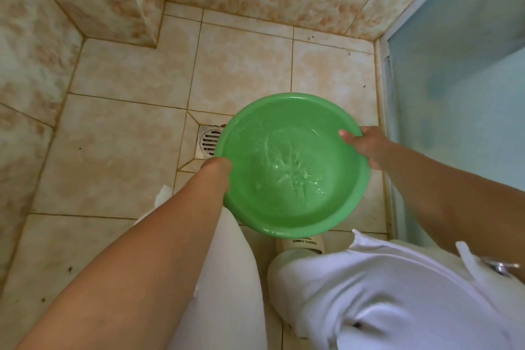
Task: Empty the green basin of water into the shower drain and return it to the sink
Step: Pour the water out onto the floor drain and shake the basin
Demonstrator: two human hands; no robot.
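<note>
**Spill Risk: Basin Over Drain**

Green basin [292,165], water inside, held above shower floor [119,150], partly covering drain [208,141]. Left hand [217,169] and right hand [359,145] clamped on opposite rims. Fast tipping likely to overshoot drain, splashing trousers [383,293]; wet rim may slip.

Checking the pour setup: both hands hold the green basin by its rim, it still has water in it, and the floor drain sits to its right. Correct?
Not quite. The head view shows the drain at the left edge of the green basin, partly hidden by it. The left hand and right hand do grip the rim, and water remains.
</note>
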